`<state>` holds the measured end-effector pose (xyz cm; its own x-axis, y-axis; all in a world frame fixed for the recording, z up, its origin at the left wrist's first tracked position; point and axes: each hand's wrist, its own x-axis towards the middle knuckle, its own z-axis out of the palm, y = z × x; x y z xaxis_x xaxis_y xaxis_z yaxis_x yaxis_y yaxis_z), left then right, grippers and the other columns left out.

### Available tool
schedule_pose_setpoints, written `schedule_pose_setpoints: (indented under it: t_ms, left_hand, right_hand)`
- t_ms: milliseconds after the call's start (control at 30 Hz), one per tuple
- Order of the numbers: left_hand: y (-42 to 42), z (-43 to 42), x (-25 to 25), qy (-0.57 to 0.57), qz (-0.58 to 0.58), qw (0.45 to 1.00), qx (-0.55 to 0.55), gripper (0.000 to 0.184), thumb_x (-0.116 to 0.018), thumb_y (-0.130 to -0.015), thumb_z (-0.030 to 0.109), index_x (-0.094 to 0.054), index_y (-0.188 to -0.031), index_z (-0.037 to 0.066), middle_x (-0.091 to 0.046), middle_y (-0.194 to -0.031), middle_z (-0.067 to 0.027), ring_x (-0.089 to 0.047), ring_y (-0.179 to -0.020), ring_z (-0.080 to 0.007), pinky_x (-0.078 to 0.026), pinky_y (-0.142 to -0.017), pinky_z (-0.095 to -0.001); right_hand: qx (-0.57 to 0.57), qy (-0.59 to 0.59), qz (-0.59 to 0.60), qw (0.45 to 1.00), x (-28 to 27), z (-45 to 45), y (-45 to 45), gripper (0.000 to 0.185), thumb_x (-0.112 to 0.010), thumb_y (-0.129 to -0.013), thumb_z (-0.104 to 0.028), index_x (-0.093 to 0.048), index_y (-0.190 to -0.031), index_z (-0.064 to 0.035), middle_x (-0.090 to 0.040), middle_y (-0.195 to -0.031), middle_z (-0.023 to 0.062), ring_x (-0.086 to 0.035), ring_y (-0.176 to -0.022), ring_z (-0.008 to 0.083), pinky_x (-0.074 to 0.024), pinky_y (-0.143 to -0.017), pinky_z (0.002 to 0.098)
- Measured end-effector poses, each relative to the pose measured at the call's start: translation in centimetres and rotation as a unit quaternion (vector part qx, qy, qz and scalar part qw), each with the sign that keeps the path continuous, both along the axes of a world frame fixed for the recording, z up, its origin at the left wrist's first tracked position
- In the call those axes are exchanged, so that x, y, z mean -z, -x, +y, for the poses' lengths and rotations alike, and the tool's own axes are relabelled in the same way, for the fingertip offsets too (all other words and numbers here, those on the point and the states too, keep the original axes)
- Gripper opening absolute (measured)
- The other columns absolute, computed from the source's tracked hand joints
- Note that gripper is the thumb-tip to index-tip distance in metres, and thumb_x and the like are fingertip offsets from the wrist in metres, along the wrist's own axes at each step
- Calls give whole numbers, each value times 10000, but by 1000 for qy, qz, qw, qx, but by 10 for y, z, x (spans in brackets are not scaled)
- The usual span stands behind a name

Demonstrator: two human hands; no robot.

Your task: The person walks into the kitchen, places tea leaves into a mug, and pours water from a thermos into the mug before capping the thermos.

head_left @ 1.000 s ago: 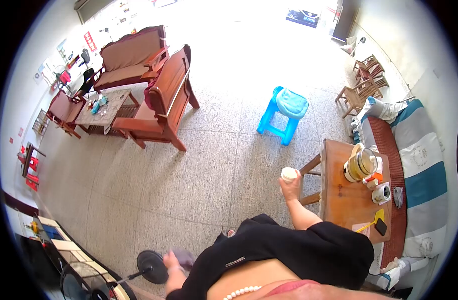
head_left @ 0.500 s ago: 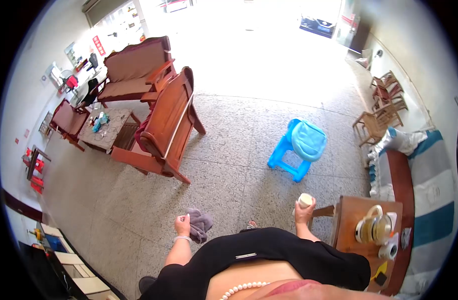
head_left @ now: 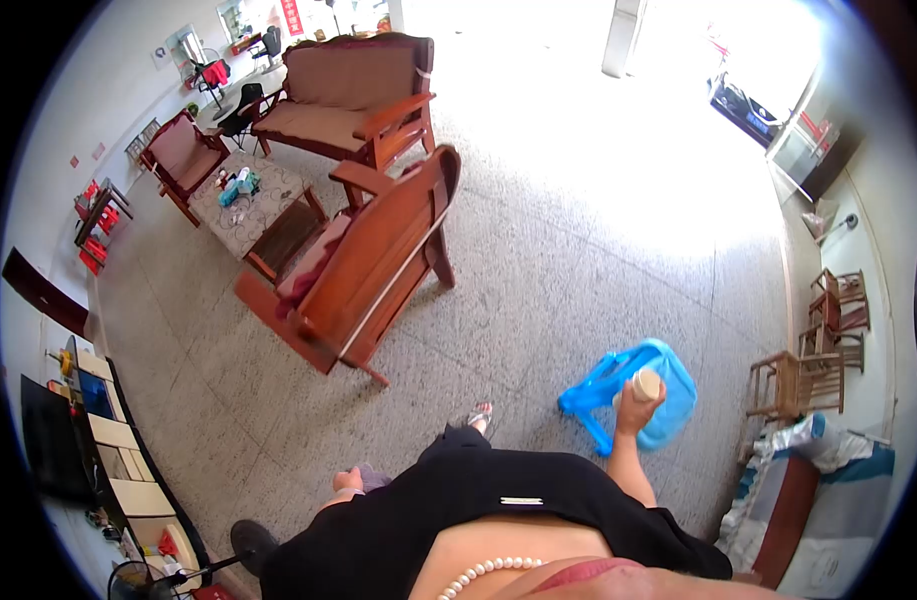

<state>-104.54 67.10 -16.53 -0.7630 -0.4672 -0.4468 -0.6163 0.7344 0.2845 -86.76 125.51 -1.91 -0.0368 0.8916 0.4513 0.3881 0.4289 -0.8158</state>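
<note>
My right hand point(head_left: 638, 408) is wrapped round a small container with a pale round lid point(head_left: 646, 383), held upright over the blue plastic stool point(head_left: 590, 392). A light blue padded cover point(head_left: 680, 400) lies on the stool's seat, partly hidden behind my hand. Low at the left, my left hand point(head_left: 348, 480) is closed on a grey-purple cloth point(head_left: 374, 477), most of which my black clothing hides. My foot in a sandal point(head_left: 482, 416) shows on the floor between the hands.
A wooden bench point(head_left: 378, 270) and a cushioned sofa point(head_left: 353, 95) surround a low table point(head_left: 253, 205). Small wooden chairs point(head_left: 798, 380) line the right wall, near a covered couch point(head_left: 783, 520). At lower left are a fan point(head_left: 133, 580) and a long cabinet point(head_left: 138, 497).
The view has turned and moved forward, so the stool is now close by my right hand. The wooden table with the glass pot has left the view. Both hands keep their hold.
</note>
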Motion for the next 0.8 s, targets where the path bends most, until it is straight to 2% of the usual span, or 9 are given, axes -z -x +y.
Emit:
schedule_pose_setpoints:
  t_ms: [67,167,200,333,400,500,533,667,800]
  left_hand:
    - [58,71,-50,-12,21,997,72,390,-598,-692,321,-624,-799,-53,-612,-845,-257,-584,-852,-395,-448,-754,-436]
    - [161,160,-32,-165,119,974,103,420,-600,-710,373,-618,-758,-43,-622,-796,-224,-597,-810,-379,-446,-711,-431]
    - [184,212,-72,-164,124,964,167,401,-602,-720,378,-624,-734,-23,-629,-775,-204,-608,-788,-357,-446,-699,-426]
    - [295,375,-64,-219,192,912,288,363,-667,-695,347,-633,-820,8,-639,-838,-179,-612,-780,-314,-468,-707,-384]
    - [321,465,-73,-242,233,885,323,355,-677,-698,342,-621,-822,14,-634,-831,-176,-608,-772,-302,-473,-709,-373]
    - [322,577,-139,-306,249,855,337,358,-678,-704,353,-613,-819,20,-625,-810,-177,-605,-770,-300,-473,-702,-362]
    - [325,605,-154,-288,223,865,345,370,-672,-707,365,-610,-833,23,-624,-820,-178,-601,-775,-303,-470,-704,-369]
    - [335,667,-108,-222,224,858,405,345,-663,-709,377,-616,-803,49,-625,-801,-177,-605,-780,-306,-471,-701,-366]
    - [334,690,-85,-125,127,929,325,380,-663,-684,387,-621,-832,40,-626,-861,-191,-596,-856,-323,-467,-757,-383]
  right_hand:
    - [31,9,-21,999,6,26,12,688,-726,-678,-204,-330,-1228,-89,-481,-1143,158,-502,-1033,312,-409,-880,386]
    - [83,41,-49,994,9,65,31,680,-708,-691,-196,-316,-1235,-88,-484,-1132,157,-505,-1020,315,-413,-871,389]
    - [100,51,-59,992,12,79,30,678,-705,-695,-199,-313,-1236,-89,-485,-1128,157,-507,-1015,315,-418,-865,389]
    - [139,50,-66,987,18,132,38,698,-721,-678,-231,-315,-1232,-108,-484,-1121,155,-527,-982,305,-435,-843,392]
    - [161,55,-71,983,20,163,44,682,-705,-693,-205,-305,-1236,-106,-488,-1115,155,-527,-988,305,-439,-846,394]
    - [176,61,-64,980,29,221,47,676,-696,-698,-182,-296,-1238,-107,-491,-1108,151,-525,-997,307,-447,-847,395]
    - [175,58,-56,981,26,242,57,676,-696,-698,-181,-296,-1238,-108,-489,-1109,151,-524,-998,309,-447,-848,395]
    - [164,-2,-74,984,44,358,86,673,-689,-702,-186,-289,-1238,-112,-467,-1125,154,-519,-1001,322,-444,-853,404]
    - [140,21,-45,989,19,454,122,665,-677,-712,-191,-282,-1241,-113,-450,-1130,161,-516,-1007,319,-443,-853,413]
